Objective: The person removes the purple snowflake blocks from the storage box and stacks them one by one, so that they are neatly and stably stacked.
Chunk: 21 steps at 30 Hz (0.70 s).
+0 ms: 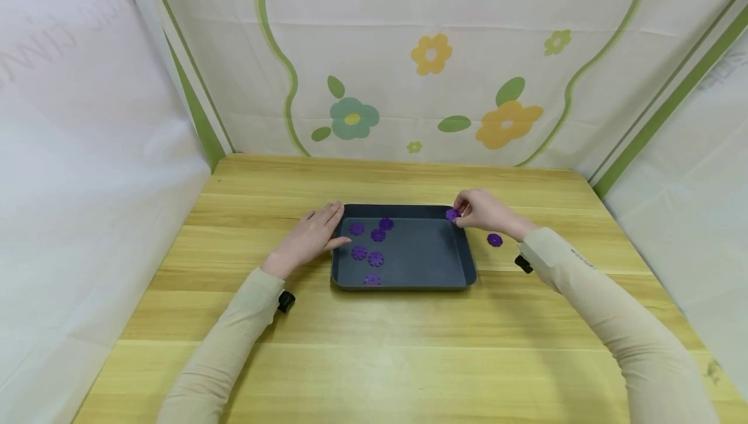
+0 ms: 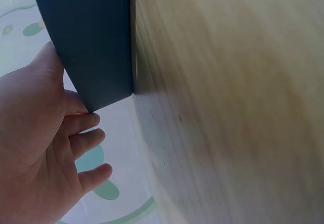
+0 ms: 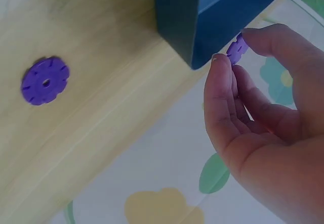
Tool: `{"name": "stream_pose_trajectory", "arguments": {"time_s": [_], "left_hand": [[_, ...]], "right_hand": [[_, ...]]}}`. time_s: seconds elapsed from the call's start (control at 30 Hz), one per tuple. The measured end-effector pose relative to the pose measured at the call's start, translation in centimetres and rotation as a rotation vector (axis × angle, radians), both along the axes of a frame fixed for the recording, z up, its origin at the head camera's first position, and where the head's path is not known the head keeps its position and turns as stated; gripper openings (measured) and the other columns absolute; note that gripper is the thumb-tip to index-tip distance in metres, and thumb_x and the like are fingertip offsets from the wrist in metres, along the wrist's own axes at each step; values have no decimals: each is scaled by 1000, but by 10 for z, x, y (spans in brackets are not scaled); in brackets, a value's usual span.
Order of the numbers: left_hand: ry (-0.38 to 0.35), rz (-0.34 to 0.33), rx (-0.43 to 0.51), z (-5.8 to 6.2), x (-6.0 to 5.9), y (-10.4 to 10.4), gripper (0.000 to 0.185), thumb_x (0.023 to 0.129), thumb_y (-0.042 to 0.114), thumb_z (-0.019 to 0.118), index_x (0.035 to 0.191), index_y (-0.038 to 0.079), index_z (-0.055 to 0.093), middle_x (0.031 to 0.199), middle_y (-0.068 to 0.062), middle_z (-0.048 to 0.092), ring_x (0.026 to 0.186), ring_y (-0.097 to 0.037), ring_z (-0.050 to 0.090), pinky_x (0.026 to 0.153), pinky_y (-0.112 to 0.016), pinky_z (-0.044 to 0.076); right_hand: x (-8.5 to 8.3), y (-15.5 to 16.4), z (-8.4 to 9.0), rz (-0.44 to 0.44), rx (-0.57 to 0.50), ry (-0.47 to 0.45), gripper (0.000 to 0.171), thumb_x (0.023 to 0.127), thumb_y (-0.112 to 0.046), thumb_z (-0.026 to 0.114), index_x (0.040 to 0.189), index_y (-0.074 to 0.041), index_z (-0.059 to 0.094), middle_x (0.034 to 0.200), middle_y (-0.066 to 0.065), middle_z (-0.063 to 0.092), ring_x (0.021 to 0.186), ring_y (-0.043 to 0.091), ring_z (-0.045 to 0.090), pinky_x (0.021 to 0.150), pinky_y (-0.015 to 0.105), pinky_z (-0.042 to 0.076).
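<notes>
My right hand (image 1: 482, 208) pinches a purple notched plastic disc (image 1: 452, 215) between thumb and fingertips at the far right corner of a dark grey tray (image 1: 421, 252). In the right wrist view, that disc (image 3: 237, 49) shows just beyond the tray's corner. My left hand (image 1: 310, 236) rests on the tray's far left corner with fingers extended and thumb over the left rim. From the left wrist, the fingers (image 2: 85, 142) lie against the tray's outer wall (image 2: 96, 47). Several similar purple discs (image 1: 376, 259) lie spread across the tray's left half.
One more purple disc (image 1: 495, 239) lies on the wooden table (image 1: 374, 359), right of the tray and below my right wrist. A white curtain with printed flowers (image 1: 386, 54) hangs behind the table, with white sheets on both sides.
</notes>
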<state>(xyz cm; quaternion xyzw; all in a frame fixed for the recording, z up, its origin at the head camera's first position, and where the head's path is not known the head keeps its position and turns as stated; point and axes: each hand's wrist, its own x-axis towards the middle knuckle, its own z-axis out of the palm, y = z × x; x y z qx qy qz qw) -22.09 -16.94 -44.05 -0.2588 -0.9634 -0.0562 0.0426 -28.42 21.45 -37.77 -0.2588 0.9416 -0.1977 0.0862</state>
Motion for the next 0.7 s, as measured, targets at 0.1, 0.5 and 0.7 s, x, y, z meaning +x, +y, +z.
{"name": "stream_pose_trajectory", "arguments": {"time_s": [0.1, 0.5, 0.7], "left_hand": [[-2, 2, -4, 0, 0, 0, 77, 99, 52, 51, 153, 0, 34, 160, -17, 34, 147, -33, 37, 117, -55, 37], [0, -1, -9, 1, 1, 0, 77, 99, 51, 51, 153, 0, 34, 159, -17, 35, 147, -33, 37, 117, -55, 38], [10, -3, -8, 0, 0, 0, 76, 100, 51, 51, 154, 0, 33, 159, -17, 35, 147, -33, 38, 116, -54, 38]], "right_hand": [[1, 6, -2, -4, 6, 16, 24, 81, -8, 74, 100, 5, 67, 94, 18, 70, 80, 22, 68, 75, 37, 59], [7, 34, -12, -41, 15, 0, 20, 82, -5, 73, 97, 6, 66, 90, 17, 70, 79, 22, 68, 73, 38, 59], [8, 52, -19, -78, 19, -27, 20, 83, -5, 71, 98, 7, 66, 90, 18, 70, 80, 21, 67, 73, 38, 59]]}}
